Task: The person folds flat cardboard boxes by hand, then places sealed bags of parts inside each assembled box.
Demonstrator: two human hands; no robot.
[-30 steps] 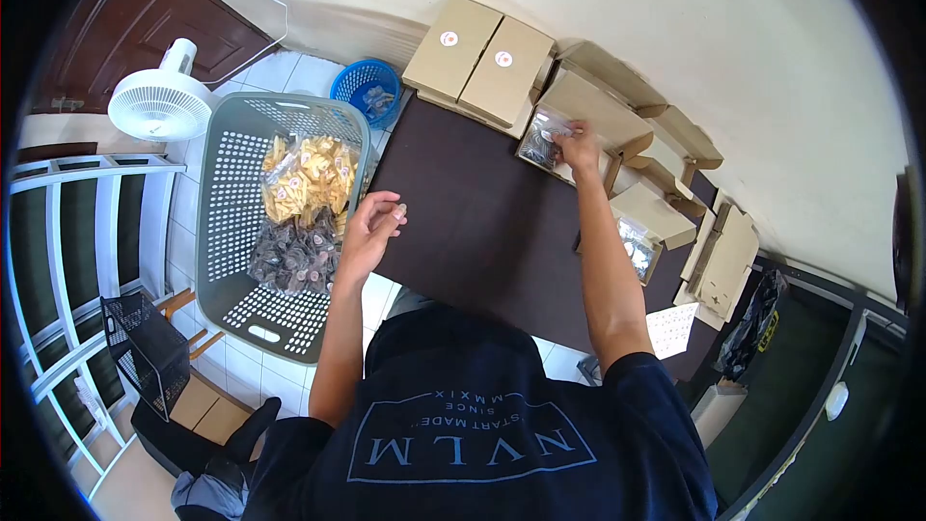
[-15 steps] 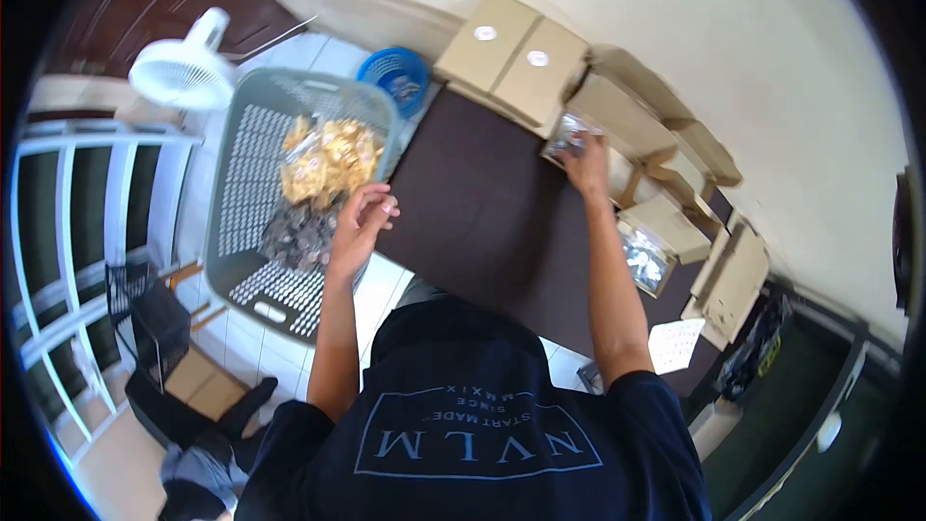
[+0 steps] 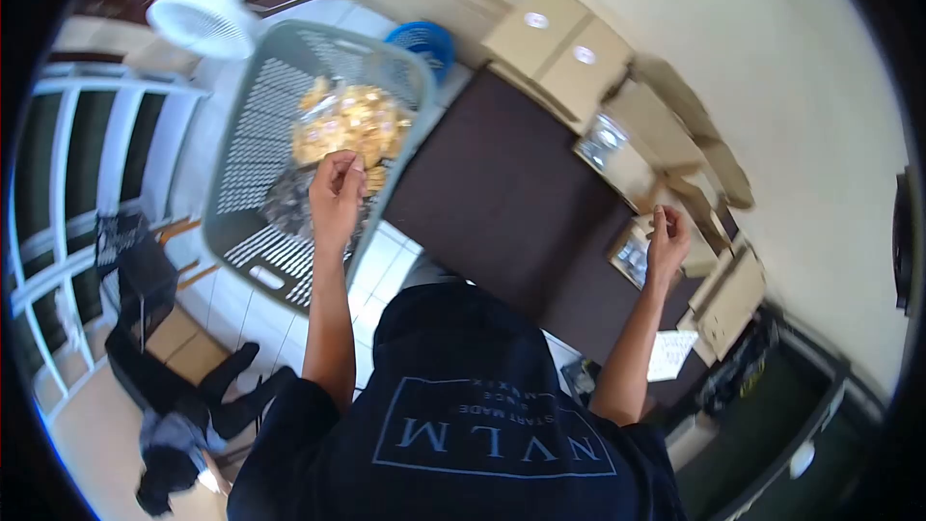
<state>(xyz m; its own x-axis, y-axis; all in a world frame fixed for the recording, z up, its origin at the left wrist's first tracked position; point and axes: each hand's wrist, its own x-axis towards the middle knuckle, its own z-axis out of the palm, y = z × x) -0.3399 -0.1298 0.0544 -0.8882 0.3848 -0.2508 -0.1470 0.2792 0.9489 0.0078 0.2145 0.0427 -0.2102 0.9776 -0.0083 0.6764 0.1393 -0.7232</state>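
My left hand point(image 3: 337, 195) is over the right side of a grey-green plastic basket point(image 3: 223, 178), with fingers curled together and the thumb against them. Whatever they may hold is hidden. Beneath and beyond it are clear bags of yellow pieces point(image 3: 352, 119) and bags of dark grey pieces point(image 3: 287, 205). My right hand point(image 3: 667, 246) hovers beside a small open carton with shiny packets point(image 3: 633, 259), fingers loosely bent and nothing visible in them. Farther back, a silvery packet point(image 3: 603, 138) lies in a larger open carton point(image 3: 661, 125).
Two closed cardboard boxes point(image 3: 559, 48) stand at the back of the dark table point(image 3: 511, 198). A written paper point(image 3: 672, 354) lies near its right edge. A blue basket point(image 3: 424, 43), a white fan point(image 3: 203, 19) and a seated person point(image 3: 178, 425) are to the left.
My right hand has left the silvery packet in the larger carton and moved toward the smaller carton. My left hand's fingers have drawn together over the basket. The camera view has shifted.
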